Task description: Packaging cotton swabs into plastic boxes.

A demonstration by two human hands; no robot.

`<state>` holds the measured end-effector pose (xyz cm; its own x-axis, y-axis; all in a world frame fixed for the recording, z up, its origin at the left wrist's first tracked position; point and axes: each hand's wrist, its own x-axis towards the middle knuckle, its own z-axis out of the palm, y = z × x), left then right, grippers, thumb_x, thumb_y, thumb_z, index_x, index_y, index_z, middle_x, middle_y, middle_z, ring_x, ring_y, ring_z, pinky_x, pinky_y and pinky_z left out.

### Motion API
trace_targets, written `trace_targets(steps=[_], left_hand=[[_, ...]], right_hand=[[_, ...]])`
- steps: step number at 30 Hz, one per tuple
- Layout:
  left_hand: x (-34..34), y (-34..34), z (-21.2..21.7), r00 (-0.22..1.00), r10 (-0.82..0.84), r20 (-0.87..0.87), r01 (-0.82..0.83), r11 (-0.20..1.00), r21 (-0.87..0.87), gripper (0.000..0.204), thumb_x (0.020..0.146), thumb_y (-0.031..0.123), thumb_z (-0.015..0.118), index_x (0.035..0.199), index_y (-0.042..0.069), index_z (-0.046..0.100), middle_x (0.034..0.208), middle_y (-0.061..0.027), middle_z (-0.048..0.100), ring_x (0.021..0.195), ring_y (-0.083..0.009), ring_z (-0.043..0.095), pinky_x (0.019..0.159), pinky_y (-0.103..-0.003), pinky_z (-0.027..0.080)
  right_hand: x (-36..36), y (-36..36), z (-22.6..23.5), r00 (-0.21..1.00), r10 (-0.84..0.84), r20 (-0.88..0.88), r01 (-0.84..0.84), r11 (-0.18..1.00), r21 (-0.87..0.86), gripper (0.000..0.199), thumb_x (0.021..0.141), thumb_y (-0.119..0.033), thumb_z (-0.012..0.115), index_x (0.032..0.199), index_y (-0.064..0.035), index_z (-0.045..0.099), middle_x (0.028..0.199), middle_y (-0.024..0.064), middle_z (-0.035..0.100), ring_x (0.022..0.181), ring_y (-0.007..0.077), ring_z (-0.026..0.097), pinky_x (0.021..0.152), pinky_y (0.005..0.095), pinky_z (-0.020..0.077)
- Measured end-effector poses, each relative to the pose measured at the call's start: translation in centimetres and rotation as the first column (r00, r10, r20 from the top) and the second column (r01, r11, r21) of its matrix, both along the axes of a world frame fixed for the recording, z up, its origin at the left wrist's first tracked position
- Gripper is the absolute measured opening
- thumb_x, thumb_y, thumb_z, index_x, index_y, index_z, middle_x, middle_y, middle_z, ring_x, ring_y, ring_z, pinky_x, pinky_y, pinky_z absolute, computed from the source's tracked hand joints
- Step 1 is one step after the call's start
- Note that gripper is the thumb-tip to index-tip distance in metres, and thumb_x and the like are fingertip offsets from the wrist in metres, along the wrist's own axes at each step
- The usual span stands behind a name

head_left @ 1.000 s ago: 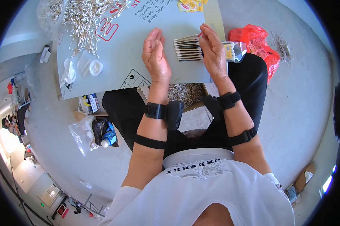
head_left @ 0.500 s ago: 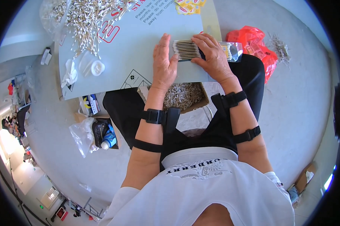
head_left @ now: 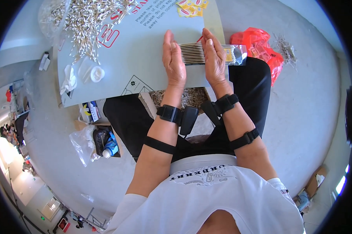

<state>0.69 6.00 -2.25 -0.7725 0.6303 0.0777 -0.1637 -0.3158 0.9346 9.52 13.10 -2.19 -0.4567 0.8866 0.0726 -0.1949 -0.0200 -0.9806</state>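
My left hand (head_left: 174, 62) and my right hand (head_left: 214, 60) stand edge-down on a pale cardboard sheet (head_left: 145, 50), fingers straight and flat. Between the palms they press a neat row of thin brown sticks (head_left: 192, 54), squaring it from both sides. To the right of my right hand, the sticks' far end lies in a clear plastic bag (head_left: 236, 54). A large loose heap of the same thin sticks (head_left: 86, 17) is spread at the sheet's far left.
A small white lid (head_left: 97, 73) and crumpled white tissue (head_left: 69, 80) lie on the sheet's left edge. Red plastic bags (head_left: 258, 46) sit on the grey floor at right. A tray of stick scraps (head_left: 180, 97) lies by my knees, and a clear bag with a bottle (head_left: 100, 142) at left.
Both hands have closed in on the stick row from either side and pressed it tighter; the row now sits squarely between the flat palms.
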Motion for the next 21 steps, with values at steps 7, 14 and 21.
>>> trace_targets(steps=[7, 14, 21], left_hand=[[0.0, -0.6, 1.1, 0.981, -0.076, -0.176, 0.056, 0.991, -0.118, 0.057, 0.102, 0.031, 0.046, 0.147, -0.001, 0.033, 0.152, -0.0195, 0.032, 0.142, -0.0289, 0.030, 0.117, -0.041, 0.021], [-0.9, -3.0, 1.6, 0.377, -0.488, -0.788, -0.182, 0.794, -0.579, 0.065, 0.096, 0.041, 0.051, 0.148, 0.005, 0.034, 0.156, -0.0166, 0.027, 0.145, -0.0327, 0.024, 0.118, -0.047, 0.018], [0.4, -3.1, 1.9, 0.200, -0.669, -0.715, -0.293, 0.656, -0.696, 0.076, 0.092, 0.050, 0.053, 0.150, 0.006, 0.031, 0.158, -0.0146, 0.024, 0.147, -0.0282, 0.021, 0.118, -0.051, 0.015]], right_hand=[[0.8, 0.5, 0.7, 0.999, 0.024, 0.042, -0.024, 1.000, 0.014, 0.042, 0.104, -0.021, 0.045, 0.139, 0.0017, 0.046, 0.143, 0.0134, 0.047, 0.133, 0.0197, 0.043, 0.114, 0.0307, 0.0335], [4.8, 3.6, 3.7, 0.733, -0.005, 0.680, -0.552, 0.580, 0.599, 0.063, 0.080, -0.017, 0.072, 0.138, -0.0099, 0.049, 0.147, 0.0083, 0.043, 0.139, 0.0298, 0.035, 0.116, 0.0444, 0.0277], [5.1, 2.6, 1.3, 0.662, -0.166, 0.731, -0.625, 0.415, 0.661, 0.056, 0.083, -0.025, 0.069, 0.135, -0.0125, 0.052, 0.142, 0.0036, 0.050, 0.134, 0.0214, 0.043, 0.115, 0.0430, 0.0288]])
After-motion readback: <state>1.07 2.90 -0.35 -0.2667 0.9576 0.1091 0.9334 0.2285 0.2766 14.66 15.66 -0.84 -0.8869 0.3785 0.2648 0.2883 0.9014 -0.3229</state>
